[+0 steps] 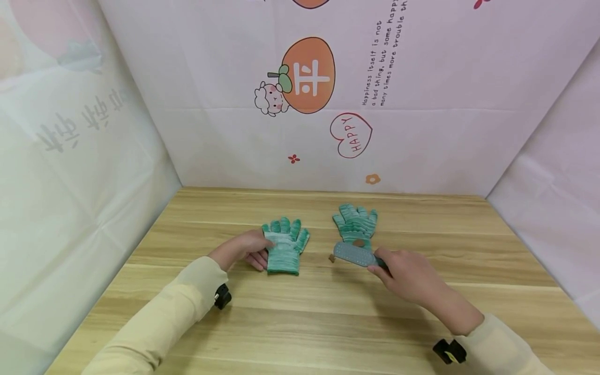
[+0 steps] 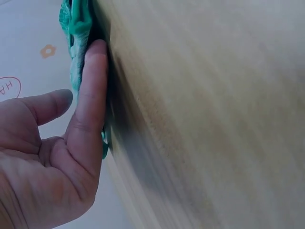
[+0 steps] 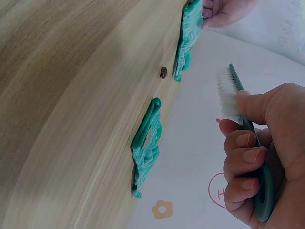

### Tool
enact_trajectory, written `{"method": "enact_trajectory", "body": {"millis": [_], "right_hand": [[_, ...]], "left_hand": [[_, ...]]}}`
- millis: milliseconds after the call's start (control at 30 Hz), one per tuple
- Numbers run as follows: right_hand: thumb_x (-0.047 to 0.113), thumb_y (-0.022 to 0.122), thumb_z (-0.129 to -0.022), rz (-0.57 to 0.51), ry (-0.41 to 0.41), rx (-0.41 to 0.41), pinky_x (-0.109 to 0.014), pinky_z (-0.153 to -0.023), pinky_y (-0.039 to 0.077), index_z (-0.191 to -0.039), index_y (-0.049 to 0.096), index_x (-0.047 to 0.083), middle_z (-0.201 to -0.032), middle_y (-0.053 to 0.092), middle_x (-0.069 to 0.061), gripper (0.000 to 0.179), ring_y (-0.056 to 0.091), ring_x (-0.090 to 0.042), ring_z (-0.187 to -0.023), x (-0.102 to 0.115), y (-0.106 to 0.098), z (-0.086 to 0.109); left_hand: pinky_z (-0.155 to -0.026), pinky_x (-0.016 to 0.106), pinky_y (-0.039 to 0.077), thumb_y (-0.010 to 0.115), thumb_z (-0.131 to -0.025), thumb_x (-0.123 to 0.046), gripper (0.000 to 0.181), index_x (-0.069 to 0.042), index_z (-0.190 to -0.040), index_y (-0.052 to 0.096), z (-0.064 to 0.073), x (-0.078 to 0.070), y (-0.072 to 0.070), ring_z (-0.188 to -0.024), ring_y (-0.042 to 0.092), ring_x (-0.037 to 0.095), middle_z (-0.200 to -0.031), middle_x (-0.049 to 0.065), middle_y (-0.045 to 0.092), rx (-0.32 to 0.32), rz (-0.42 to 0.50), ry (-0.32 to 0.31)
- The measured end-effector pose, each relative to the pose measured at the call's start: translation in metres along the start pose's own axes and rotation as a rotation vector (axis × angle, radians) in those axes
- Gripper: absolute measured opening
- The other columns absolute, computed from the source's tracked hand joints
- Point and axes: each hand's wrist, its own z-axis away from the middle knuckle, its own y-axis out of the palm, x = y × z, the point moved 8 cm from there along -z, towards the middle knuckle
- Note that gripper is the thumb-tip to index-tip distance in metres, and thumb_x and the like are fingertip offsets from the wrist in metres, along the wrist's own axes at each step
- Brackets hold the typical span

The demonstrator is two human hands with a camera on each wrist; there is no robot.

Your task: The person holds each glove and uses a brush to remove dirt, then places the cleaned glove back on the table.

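Note:
Two green knitted gloves lie flat on the wooden table [image 1: 300, 323], fingers pointing away from me. My left hand [image 1: 248, 250] rests on the near left edge of the left glove [image 1: 287, 245]; in the left wrist view a straight finger of that hand [image 2: 83, 81] presses on the glove [image 2: 76, 28]. My right hand [image 1: 403, 273] grips a brush [image 1: 355, 253] with a grey-blue back and holds it over the cuff of the right glove [image 1: 355, 223]. In the right wrist view the brush's white bristles [image 3: 228, 95] hover clear of that glove [image 3: 147, 143]. A brown spot [image 1: 359, 242] sits on its cuff.
A small brown bit [image 1: 330, 258] lies on the table between the gloves, also seen as a bit [image 3: 163, 72] in the right wrist view. Printed pale sheets wall the table at the back [image 1: 328, 104], left and right. Bare wood stretches in front of my hands.

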Motion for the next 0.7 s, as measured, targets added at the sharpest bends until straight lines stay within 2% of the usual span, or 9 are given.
{"method": "enact_trajectory", "body": {"millis": [200,433,567,700], "right_hand": [[0.029,0.068,-0.093,0.006,-0.004,-0.005,-0.022,-0.043,0.025,-0.083,0.053,0.014,-0.057,0.038,0.010,0.023,0.034,-0.004,-0.049,-0.001,0.000,0.001],[0.030,0.066,-0.094,-0.006,0.011,0.002,-0.023,-0.044,0.026,-0.084,0.054,0.014,-0.058,0.039,0.010,0.023,0.034,-0.005,-0.050,-0.002,-0.001,0.002],[0.031,0.065,-0.095,-0.012,0.010,0.005,-0.023,-0.044,0.028,-0.084,0.055,0.014,-0.060,0.041,0.009,0.023,0.035,-0.005,-0.050,-0.003,-0.001,0.002],[0.030,0.066,-0.094,-0.008,0.026,0.014,-0.023,-0.044,0.029,-0.084,0.055,0.013,-0.060,0.042,0.009,0.022,0.036,-0.006,-0.050,-0.005,-0.001,0.003]], "left_hand": [[-0.058,0.035,0.058,0.049,-0.103,-0.024,0.034,0.009,-0.101,0.059,0.005,-0.002,-0.006,-0.059,0.069,0.023,-0.077,0.019,0.069,0.008,-0.056,0.006],[-0.058,0.034,0.058,0.047,-0.104,-0.023,0.036,0.008,-0.092,0.060,0.009,-0.004,-0.018,-0.063,0.070,0.024,-0.078,0.019,0.070,0.014,-0.081,0.014],[-0.058,0.034,0.058,0.046,-0.104,-0.024,0.039,0.008,-0.092,0.063,0.013,-0.011,-0.022,-0.063,0.070,0.024,-0.078,0.018,0.070,0.019,-0.109,0.029],[-0.058,0.034,0.058,0.045,-0.105,-0.024,0.039,0.011,-0.099,0.062,0.016,-0.020,-0.025,-0.062,0.069,0.022,-0.078,0.018,0.069,0.020,-0.114,0.057]]}}
